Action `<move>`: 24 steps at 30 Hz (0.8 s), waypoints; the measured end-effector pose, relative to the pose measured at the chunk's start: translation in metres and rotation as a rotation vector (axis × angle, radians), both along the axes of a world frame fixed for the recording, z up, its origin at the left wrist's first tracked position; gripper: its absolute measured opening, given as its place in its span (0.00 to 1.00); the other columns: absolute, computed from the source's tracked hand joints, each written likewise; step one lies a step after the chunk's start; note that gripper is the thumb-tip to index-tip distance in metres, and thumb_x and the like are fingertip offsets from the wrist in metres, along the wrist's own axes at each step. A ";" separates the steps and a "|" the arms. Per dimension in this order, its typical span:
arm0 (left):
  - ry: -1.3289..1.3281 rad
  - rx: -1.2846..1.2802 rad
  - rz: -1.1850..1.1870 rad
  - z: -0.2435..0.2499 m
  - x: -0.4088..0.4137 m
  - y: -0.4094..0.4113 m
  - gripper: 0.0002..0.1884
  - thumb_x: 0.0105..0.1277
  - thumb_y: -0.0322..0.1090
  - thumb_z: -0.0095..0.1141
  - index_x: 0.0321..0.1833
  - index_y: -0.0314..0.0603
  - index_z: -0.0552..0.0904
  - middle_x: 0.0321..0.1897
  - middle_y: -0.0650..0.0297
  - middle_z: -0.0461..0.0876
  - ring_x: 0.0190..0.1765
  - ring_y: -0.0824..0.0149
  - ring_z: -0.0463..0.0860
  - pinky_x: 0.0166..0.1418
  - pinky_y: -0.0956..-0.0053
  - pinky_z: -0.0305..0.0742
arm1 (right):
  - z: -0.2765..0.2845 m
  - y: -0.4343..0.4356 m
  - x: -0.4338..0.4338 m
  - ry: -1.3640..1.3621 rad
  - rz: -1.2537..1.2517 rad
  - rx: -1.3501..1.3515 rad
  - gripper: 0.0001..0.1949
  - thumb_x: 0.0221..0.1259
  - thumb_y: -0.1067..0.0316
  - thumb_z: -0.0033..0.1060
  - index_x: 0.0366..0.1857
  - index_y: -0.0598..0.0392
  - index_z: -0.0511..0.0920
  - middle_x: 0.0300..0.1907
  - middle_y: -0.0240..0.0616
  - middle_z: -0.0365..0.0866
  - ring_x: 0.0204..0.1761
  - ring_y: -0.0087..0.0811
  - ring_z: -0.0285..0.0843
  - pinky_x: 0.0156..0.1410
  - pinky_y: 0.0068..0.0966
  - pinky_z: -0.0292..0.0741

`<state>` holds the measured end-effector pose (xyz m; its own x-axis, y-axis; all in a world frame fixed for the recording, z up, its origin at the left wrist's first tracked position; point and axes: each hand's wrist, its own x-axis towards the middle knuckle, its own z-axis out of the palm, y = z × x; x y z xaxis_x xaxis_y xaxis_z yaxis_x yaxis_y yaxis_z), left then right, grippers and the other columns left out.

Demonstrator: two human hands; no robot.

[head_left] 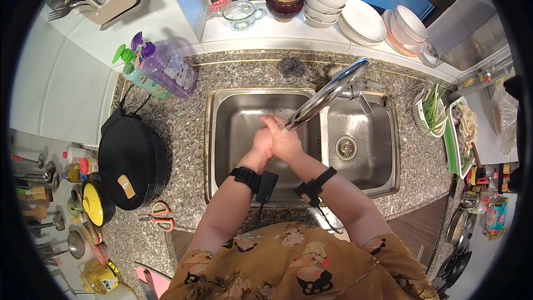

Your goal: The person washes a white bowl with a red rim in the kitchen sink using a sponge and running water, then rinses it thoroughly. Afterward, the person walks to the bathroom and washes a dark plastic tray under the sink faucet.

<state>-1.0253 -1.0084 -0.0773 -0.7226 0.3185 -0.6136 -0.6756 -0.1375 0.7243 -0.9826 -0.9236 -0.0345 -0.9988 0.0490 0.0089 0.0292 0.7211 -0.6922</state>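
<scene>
My left hand (263,143) and my right hand (287,141) are pressed together over the left basin of a stainless steel double sink (233,112). The fingers overlap, and no object shows between them. The spout of a chrome faucet (329,93) ends just above my right hand, and the skin there looks wet. Black straps with small black devices sit on both forearms. A drain strainer (346,148) lies in the floor of the right basin. How far the fingers are closed is partly hidden by the overlap.
Pump bottles (179,71) and a round black electric appliance (133,154) stand left of the sink, with red-handled scissors (161,216) nearby. A steel wool scrubber (291,67) lies behind it. Stacked bowls (325,4) and plates (366,21) line the window ledge. A basket of green onions (431,112) stands right.
</scene>
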 end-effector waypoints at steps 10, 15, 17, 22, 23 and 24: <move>0.718 -0.472 -0.198 -0.024 0.032 0.016 0.21 0.78 0.40 0.43 0.69 0.40 0.69 0.66 0.54 0.75 0.67 0.56 0.72 0.72 0.64 0.64 | -0.091 0.034 -0.036 -0.438 -0.462 -0.946 0.27 0.74 0.45 0.43 0.71 0.45 0.66 0.67 0.34 0.70 0.69 0.40 0.68 0.69 0.42 0.68; 1.281 -0.532 -0.339 0.033 0.056 0.009 0.25 0.79 0.45 0.41 0.74 0.44 0.66 0.70 0.51 0.70 0.74 0.54 0.64 0.76 0.60 0.56 | -0.061 0.027 -0.006 -0.467 -0.319 -1.916 0.33 0.74 0.33 0.29 0.71 0.45 0.66 0.72 0.34 0.66 0.71 0.44 0.65 0.71 0.47 0.65; 1.262 -0.536 -0.239 0.028 0.059 0.001 0.26 0.79 0.50 0.38 0.75 0.52 0.66 0.73 0.51 0.65 0.77 0.51 0.58 0.79 0.52 0.47 | 0.002 0.005 0.001 -0.502 -0.426 -1.846 0.33 0.75 0.34 0.28 0.70 0.46 0.66 0.72 0.34 0.66 0.71 0.44 0.64 0.72 0.46 0.64; 1.366 -0.465 -0.297 0.029 0.032 0.001 0.25 0.79 0.52 0.38 0.75 0.58 0.67 0.74 0.48 0.63 0.78 0.47 0.57 0.78 0.44 0.46 | 0.005 0.000 0.018 -0.395 -0.382 -2.081 0.28 0.77 0.39 0.34 0.69 0.46 0.67 0.69 0.33 0.69 0.69 0.36 0.66 0.75 0.40 0.62; 1.210 -0.496 -0.296 0.028 0.029 0.000 0.25 0.79 0.51 0.40 0.73 0.52 0.70 0.72 0.51 0.67 0.76 0.52 0.61 0.76 0.52 0.51 | 0.008 -0.008 0.020 -0.368 -0.358 -2.038 0.28 0.77 0.39 0.34 0.69 0.47 0.66 0.69 0.33 0.68 0.68 0.33 0.65 0.75 0.36 0.60; 1.055 -0.520 -0.301 0.030 0.028 0.001 0.24 0.79 0.50 0.42 0.71 0.47 0.72 0.70 0.55 0.70 0.74 0.58 0.64 0.75 0.60 0.56 | 0.008 -0.013 0.023 -0.335 -0.340 -1.997 0.28 0.77 0.39 0.34 0.70 0.47 0.65 0.69 0.34 0.68 0.68 0.30 0.65 0.76 0.33 0.59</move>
